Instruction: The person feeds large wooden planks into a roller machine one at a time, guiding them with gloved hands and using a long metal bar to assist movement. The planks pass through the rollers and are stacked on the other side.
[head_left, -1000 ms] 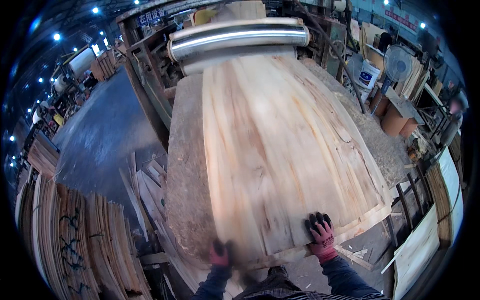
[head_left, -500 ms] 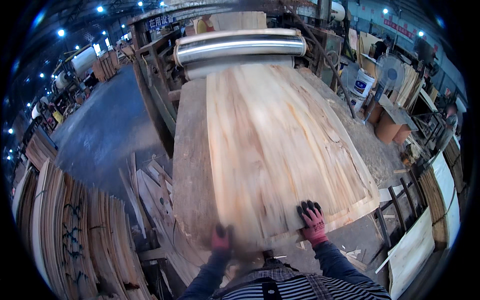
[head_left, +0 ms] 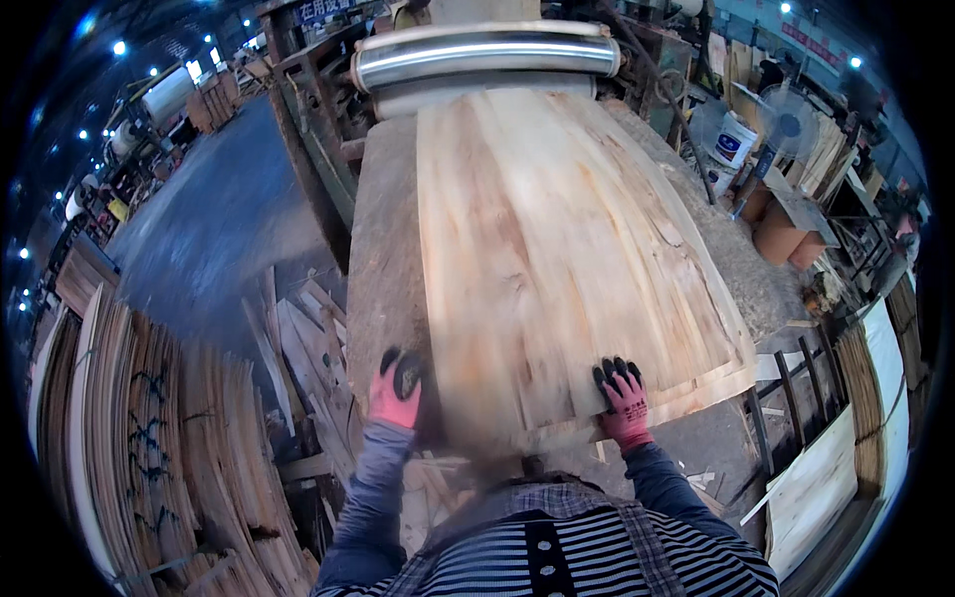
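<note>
Wide, pale wood veneer sheets (head_left: 567, 269) with brown streaks lie on the worn table (head_left: 383, 219) in front of me, reaching up to the machine's rollers. At least two layers show along the near right edge. My right hand (head_left: 624, 406), in a pink glove with black fingertips, rests on the sheet's near edge, its fingers stretched out flat; the thumb is hidden. My left hand (head_left: 397, 390), gloved alike, is over the table just left of the sheet's left edge. Its fingers are apart and nothing is in them.
Shiny metal rollers (head_left: 487, 62) span the table's far end. Bundled veneer stacks (head_left: 149, 438) stand at left, with scrap strips (head_left: 308, 348) beside the table. At right are a white bucket (head_left: 734, 139), a fan (head_left: 786, 127), a metal rack (head_left: 796, 398) and more sheets (head_left: 811, 497).
My left hand has moved up and left, off the sheet's near corner. My right hand has shifted slightly up the picture along with the sheet's near edge. The view has tilted a little.
</note>
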Action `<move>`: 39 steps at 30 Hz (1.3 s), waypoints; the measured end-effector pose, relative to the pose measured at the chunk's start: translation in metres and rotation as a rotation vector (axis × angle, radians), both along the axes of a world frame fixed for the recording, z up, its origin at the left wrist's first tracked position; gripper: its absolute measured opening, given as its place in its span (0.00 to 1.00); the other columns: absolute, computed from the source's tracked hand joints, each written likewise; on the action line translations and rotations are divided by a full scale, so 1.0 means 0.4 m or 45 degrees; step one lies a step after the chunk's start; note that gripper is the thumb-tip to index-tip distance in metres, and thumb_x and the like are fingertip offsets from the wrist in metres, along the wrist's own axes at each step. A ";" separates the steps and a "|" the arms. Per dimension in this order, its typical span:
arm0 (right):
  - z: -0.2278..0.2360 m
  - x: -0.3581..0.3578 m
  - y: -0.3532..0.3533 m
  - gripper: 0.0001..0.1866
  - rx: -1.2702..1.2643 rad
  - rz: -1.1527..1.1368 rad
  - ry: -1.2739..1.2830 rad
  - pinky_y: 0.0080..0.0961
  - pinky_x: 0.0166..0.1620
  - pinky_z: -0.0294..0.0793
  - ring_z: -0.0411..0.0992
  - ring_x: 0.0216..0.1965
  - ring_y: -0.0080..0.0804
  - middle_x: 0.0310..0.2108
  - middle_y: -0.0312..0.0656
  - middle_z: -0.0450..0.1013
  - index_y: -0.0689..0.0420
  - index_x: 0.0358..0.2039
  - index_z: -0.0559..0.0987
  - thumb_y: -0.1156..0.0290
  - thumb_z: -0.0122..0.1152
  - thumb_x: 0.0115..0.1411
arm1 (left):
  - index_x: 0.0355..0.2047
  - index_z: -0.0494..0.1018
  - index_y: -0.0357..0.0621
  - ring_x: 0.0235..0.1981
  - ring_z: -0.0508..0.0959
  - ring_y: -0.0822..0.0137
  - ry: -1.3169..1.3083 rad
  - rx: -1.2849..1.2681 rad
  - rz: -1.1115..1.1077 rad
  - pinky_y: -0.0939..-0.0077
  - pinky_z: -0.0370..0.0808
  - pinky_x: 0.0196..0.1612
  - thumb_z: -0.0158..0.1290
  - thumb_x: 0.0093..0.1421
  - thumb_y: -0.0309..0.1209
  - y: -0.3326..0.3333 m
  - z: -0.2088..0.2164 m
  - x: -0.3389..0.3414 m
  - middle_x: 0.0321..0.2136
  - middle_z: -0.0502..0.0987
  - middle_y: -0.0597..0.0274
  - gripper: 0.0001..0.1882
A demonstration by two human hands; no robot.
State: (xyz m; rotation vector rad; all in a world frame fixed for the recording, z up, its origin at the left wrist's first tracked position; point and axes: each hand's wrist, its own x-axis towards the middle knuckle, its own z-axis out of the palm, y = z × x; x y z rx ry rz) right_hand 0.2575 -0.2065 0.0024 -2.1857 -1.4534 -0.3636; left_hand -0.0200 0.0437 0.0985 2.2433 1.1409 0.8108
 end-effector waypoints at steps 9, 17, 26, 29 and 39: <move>-0.029 0.024 -0.019 0.30 -0.061 -0.006 -0.044 0.44 0.52 0.56 0.59 0.49 0.50 0.45 0.47 0.64 0.53 0.39 0.72 0.72 0.59 0.27 | 0.40 0.69 0.38 0.44 0.67 0.54 -1.436 -0.256 -2.176 0.64 0.64 0.45 0.49 0.52 0.32 -0.296 0.541 0.190 0.43 0.66 0.46 0.16; -0.032 0.021 -0.015 0.31 -0.084 -0.031 0.031 0.45 0.54 0.54 0.57 0.51 0.49 0.47 0.46 0.63 0.53 0.41 0.72 0.74 0.59 0.28 | 0.39 0.68 0.38 0.44 0.66 0.50 -1.329 -0.422 -2.334 0.58 0.62 0.47 0.51 0.49 0.33 -0.365 0.545 0.193 0.43 0.65 0.46 0.18; -0.055 0.034 -0.018 0.33 -0.059 -0.015 -0.163 0.44 0.54 0.54 0.57 0.51 0.48 0.47 0.44 0.63 0.50 0.42 0.72 0.68 0.63 0.27 | 0.38 0.67 0.39 0.45 0.65 0.46 -0.601 -0.019 -1.787 0.51 0.60 0.49 0.54 0.45 0.34 -0.244 0.379 0.227 0.43 0.65 0.46 0.20; 0.013 0.005 -0.006 0.30 -0.059 -0.011 0.031 0.44 0.52 0.56 0.59 0.48 0.46 0.43 0.44 0.65 0.52 0.36 0.74 0.66 0.64 0.24 | 0.47 0.63 0.39 0.50 0.60 0.46 -0.042 0.218 -1.071 0.56 0.57 0.53 0.53 0.45 0.41 -0.196 0.117 0.248 0.47 0.61 0.47 0.30; 0.017 0.001 -0.015 0.31 -0.113 -0.039 0.037 0.43 0.53 0.56 0.60 0.49 0.45 0.45 0.41 0.65 0.49 0.39 0.74 0.63 0.65 0.27 | 0.56 0.53 0.58 0.55 0.52 0.43 1.106 0.415 -1.168 0.35 0.45 0.50 0.50 0.44 0.52 -0.258 -0.202 0.206 0.55 0.51 0.43 0.39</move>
